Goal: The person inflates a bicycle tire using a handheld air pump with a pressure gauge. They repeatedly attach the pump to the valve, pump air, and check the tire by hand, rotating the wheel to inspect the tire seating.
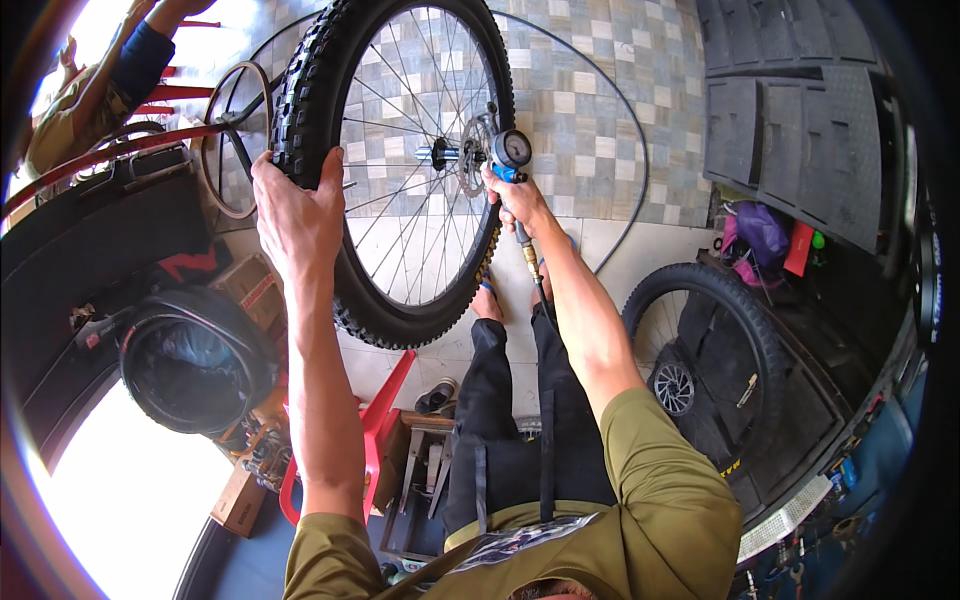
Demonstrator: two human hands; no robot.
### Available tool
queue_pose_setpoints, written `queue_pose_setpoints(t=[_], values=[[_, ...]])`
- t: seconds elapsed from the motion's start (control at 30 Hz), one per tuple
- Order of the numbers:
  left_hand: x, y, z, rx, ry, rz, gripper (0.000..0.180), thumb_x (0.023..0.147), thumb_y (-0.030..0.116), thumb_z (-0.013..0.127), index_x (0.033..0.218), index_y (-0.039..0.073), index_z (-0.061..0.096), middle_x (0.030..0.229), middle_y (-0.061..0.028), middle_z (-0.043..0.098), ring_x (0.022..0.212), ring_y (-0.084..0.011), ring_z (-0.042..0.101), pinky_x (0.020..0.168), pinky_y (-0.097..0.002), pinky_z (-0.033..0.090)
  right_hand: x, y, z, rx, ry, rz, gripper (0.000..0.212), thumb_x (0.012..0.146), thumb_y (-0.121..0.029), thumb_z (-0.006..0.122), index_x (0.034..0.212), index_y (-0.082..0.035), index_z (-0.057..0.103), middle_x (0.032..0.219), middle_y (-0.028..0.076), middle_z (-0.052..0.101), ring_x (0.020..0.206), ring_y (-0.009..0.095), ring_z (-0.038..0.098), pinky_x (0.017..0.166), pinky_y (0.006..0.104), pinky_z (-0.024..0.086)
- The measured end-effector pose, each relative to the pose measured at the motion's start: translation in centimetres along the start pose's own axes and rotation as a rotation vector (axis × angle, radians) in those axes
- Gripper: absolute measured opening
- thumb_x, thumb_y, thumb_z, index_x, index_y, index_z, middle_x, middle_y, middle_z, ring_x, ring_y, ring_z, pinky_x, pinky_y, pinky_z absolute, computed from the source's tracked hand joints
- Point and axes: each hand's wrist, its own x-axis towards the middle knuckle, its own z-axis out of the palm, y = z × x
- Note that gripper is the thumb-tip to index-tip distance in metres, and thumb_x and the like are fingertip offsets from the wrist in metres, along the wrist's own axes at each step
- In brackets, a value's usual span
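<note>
Your left hand is clamped over the knobby tyre of the wheel, fingers curled across the tread on its left side, thumb toward the rim. Your right hand is closed around the handle of the inflator, a blue-bodied tool with a round gauge on top, facing up at you. The inflator's long axis runs from the gauge down along your forearm, where a brass fitting joins the black hose; the hose loops away over the tiled floor behind the wheel.

The wheel stands upright in front of your knees, its plane nearly facing you, the hub axle pointing toward you. Its lower edge sits just above your feet. The inflator's head lies just right of the hub, among the spokes; whether it touches the valve you cannot tell.

A second wheel with a disc rotor leans at your right. A bare rim lies at the upper left, and a red stand sits below your left arm.
</note>
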Motion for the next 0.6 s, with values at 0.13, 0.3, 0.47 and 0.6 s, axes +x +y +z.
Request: queue_pose_setpoints(t=[0.13, 0.3, 0.47, 0.6], values=[[0.0, 0.3, 0.0, -0.008, 0.008, 0.008, 0.078, 0.086, 0.047, 0.08, 0.135, -0.006, 0.05, 0.121, -0.0286, 0.066, 0.109, -0.0449, 0.067, 0.095, -0.0509, 0.052, -1.4, -1.0, 0.1, -0.063, -0.01, -0.031, 0.036, 0.099, -0.047, 0.068, 0.088, -0.014, 0.059, 0.072, -0.002, 0.056, 0.039, 0.008, 0.044, 0.034, 0.0283, 0.036], [-0.1, 0.9, -0.1, 0.004, 0.001, 0.006, 0.077, 0.086, 0.046, 0.08, 0.135, -0.006, 0.05, 0.123, -0.0273, 0.065, 0.111, -0.0436, 0.066, 0.096, -0.0498, 0.052, -1.8, -1.2, -1.2, -0.124, 0.019, 0.004, 0.039, 0.096, -0.049, 0.071, 0.088, -0.012, 0.06, 0.072, -0.001, 0.056, 0.04, 0.008, 0.044, 0.035, 0.0294, 0.038], [-0.2, 1.2, -0.3, -0.005, -0.006, 0.016, 0.076, 0.087, 0.045, 0.08, 0.134, -0.006, 0.051, 0.123, -0.0276, 0.065, 0.11, -0.044, 0.066, 0.095, -0.0498, 0.052, -1.9, -1.2, -1.5, -0.096, 0.016, -0.017, 0.043, 0.095, -0.051, 0.072, 0.084, -0.011, 0.061, 0.072, 0.0, 0.057, 0.041, 0.009, 0.045, 0.035, 0.0299, 0.038], [-0.2, 1.3, -0.1, 0.0, 0.031, 0.046, 0.076, 0.086, 0.045, 0.08, 0.133, -0.006, 0.051, 0.12, -0.028, 0.065, 0.108, -0.0445, 0.067, 0.094, -0.0501, 0.052, -0.2, -0.3, -2.6, -0.083, 0.084, 0.057, 0.042, 0.096, -0.05, 0.071, 0.085, -0.011, 0.062, 0.074, 0.001, 0.058, 0.041, 0.009, 0.044, 0.035, 0.0304, 0.038]])
